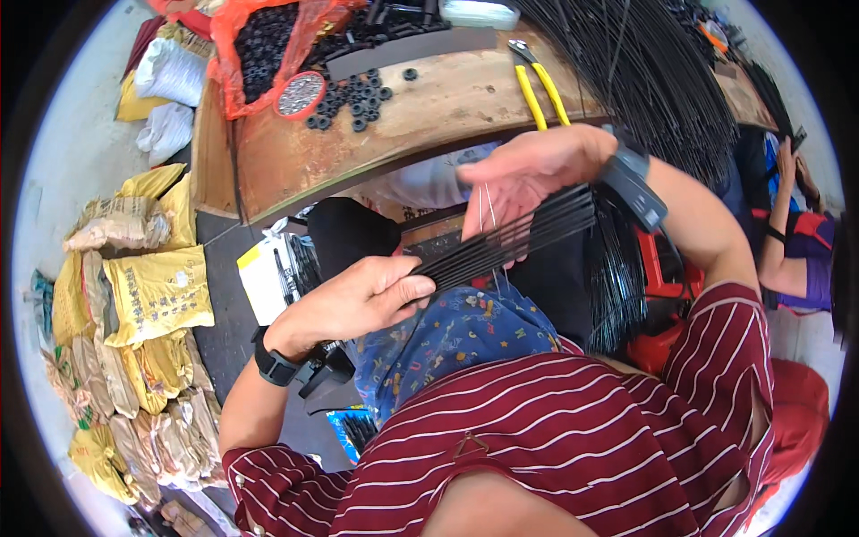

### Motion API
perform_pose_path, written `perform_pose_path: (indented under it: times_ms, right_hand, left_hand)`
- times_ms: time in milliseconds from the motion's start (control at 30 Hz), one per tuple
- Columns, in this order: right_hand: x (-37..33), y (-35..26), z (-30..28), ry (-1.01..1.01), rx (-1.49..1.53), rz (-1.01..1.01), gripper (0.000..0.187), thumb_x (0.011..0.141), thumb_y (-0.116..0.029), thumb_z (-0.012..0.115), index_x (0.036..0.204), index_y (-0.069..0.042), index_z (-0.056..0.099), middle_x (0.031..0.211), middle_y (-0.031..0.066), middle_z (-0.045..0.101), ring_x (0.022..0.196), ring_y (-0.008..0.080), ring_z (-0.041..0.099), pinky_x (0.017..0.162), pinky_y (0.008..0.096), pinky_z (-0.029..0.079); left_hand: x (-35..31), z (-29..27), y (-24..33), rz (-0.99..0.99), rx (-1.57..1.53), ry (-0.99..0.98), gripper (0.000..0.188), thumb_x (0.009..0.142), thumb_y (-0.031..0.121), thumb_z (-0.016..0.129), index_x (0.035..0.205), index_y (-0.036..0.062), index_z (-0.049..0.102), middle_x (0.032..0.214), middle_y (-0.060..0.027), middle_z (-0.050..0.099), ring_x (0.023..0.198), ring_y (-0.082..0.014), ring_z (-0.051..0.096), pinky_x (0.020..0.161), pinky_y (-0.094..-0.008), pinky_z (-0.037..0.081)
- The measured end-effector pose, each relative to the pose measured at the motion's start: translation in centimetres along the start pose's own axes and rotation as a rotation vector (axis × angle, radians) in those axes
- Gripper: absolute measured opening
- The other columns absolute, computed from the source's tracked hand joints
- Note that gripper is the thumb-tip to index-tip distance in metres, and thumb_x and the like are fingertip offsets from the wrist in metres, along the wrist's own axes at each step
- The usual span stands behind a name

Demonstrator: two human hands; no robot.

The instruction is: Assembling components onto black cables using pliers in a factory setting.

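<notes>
My left hand (371,291) is closed round one end of a flat bundle of thin black strips (514,233), which slants up to the right above my lap. Over the bundle's far side, my right hand (528,188) has its thumb and fingers stretched out and apart, slightly blurred. Thin pale strands (486,208) run down beside the right fingers; whether they are thread or a band I cannot tell. Part of those fingers is hidden behind the strips. A blue patterned cloth (474,345) covers my lap.
The wooden bench (447,94) ahead bears yellow-handled pliers (541,85), black round parts (358,100), a red dish of small metal pieces (300,94) and an orange bag (234,58). Long black rods (644,80) spread rightward. Yellow sacks (161,295) lie left; a co-worker (801,259) sits right.
</notes>
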State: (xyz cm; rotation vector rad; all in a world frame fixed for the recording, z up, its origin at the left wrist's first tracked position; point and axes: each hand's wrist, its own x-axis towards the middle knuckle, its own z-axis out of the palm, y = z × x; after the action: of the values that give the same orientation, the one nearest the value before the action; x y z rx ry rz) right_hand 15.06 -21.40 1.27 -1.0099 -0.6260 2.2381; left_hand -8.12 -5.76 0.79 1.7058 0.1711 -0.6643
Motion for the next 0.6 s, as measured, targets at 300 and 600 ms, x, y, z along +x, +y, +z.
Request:
perform_pose_path:
  times_ms: [300, 600]
  right_hand:
    - [2.4, 0.5, 0.7, 0.286, -0.128, -1.006, 0.046, 0.083, -0.001, 0.064, 0.127, 0.002, 0.052, 0.12, 0.0149, 0.06, 0.109, 0.0243, 0.059, 0.091, 0.0362, 0.049]
    - [1.2, -1.8, 4.5, 0.338, -0.088, -1.533, 0.051, 0.089, -0.032, 0.066, 0.13, -0.007, 0.048, 0.125, 0.0075, 0.056, 0.121, 0.022, 0.051, 0.105, 0.0428, 0.037]
  left_hand:
    - [-0.5, -2.7, 4.3, 0.402, 0.343, 0.631, 0.019, 0.099, 0.018, 0.048, 0.091, 0.0016, 0.054, 0.06, -0.0006, 0.05, 0.052, -0.0075, 0.047, 0.048, -0.025, 0.037]
    - [2.6, -1.5, 11.5, 0.843, 0.696, 0.951, 0.02, 0.094, 0.018, 0.053, 0.105, 0.0011, 0.053, 0.073, -0.0221, 0.057, 0.069, -0.0428, 0.058, 0.058, -0.0485, 0.043]
